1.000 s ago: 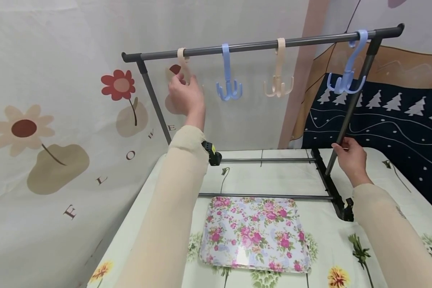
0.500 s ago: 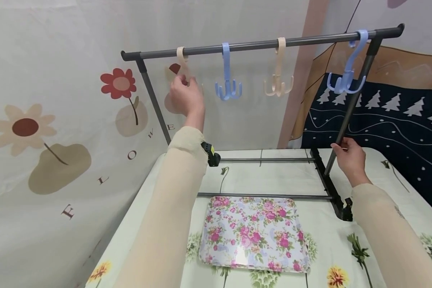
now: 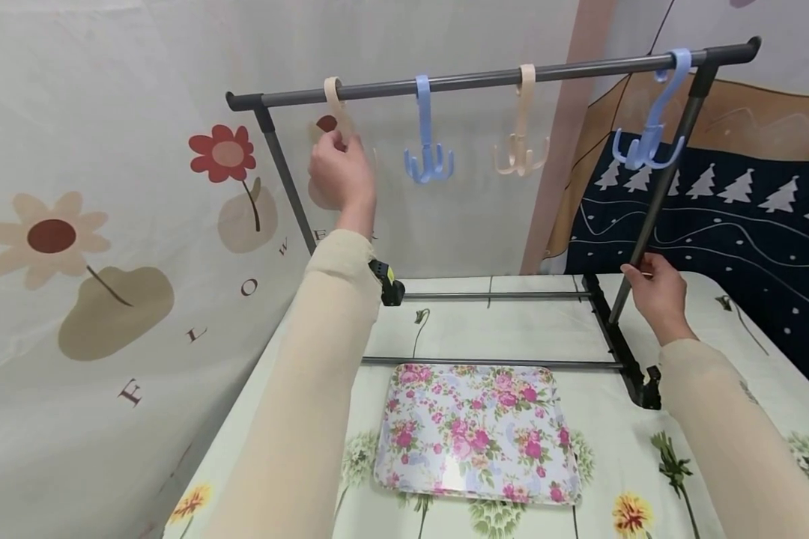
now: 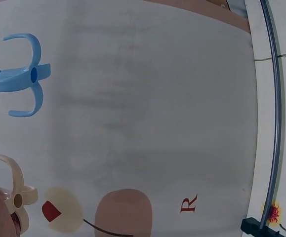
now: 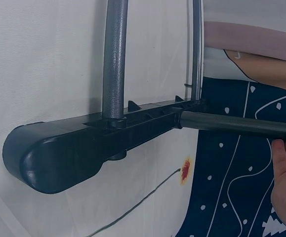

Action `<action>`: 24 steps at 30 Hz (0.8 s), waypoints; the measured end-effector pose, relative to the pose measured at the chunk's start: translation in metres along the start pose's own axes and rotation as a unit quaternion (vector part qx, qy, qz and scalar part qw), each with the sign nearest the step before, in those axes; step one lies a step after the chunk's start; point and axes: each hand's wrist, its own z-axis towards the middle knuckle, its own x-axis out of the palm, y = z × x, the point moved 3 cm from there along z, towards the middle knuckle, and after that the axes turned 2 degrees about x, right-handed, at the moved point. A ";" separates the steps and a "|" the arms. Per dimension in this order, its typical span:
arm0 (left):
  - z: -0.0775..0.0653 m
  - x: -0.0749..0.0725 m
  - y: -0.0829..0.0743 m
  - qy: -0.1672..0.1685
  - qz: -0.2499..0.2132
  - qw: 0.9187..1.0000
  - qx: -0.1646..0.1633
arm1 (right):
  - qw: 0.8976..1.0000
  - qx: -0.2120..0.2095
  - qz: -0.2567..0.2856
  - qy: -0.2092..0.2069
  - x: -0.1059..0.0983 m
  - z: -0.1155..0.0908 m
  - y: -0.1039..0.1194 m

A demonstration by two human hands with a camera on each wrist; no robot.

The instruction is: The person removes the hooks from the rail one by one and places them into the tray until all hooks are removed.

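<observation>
Head view, left hand: the left hand [image 3: 342, 171] pinches the left beige hook [image 3: 333, 93] by its stem, below the top rail [image 3: 472, 81]; its prongs are mostly hidden behind the hand.
Head view, right hand: the right hand [image 3: 659, 293] holds the lower part of the right upright [image 3: 654, 206] between thumb and fingers (the two hands are well apart, one high, one low).
Head view, hooks: the left beige hook loops over the top rail near the left upright [image 3: 290, 180]; along from it hang the left blue hook [image 3: 425, 135], the right beige hook [image 3: 524, 120] and, beside the right upright, the tilted right blue hook [image 3: 654, 123].
Head view, tray: the floral tray [image 3: 479, 434] lies flat on the flowered tablecloth [image 3: 610, 442], in front of the near lower bar [image 3: 499, 365].
Left wrist view, prongs: those of the left beige hook show beside the left hand, which the edge cuts off (its fingertips cannot be told here); the left blue hook hangs apart from it.
Right wrist view, black foot: the right upright meets the black foot [image 5: 59, 153], and the right hand's fingers [image 5: 280, 154] touch that upright.
</observation>
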 end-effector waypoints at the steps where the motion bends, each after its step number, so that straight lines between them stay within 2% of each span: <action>1: 0.001 -0.001 -0.001 0.001 0.000 1.000 -0.002 | 1.000 0.001 0.000 0.001 0.000 0.000 0.000; 9: 0.007 -0.007 -0.009 0.018 0.003 1.000 -0.010 | 1.000 -0.004 -0.001 0.007 -0.001 0.000 -0.002; 24: 0.015 -0.013 -0.014 0.053 -0.057 0.997 -0.030 | 1.000 -0.002 -0.002 0.011 -0.001 -0.001 -0.001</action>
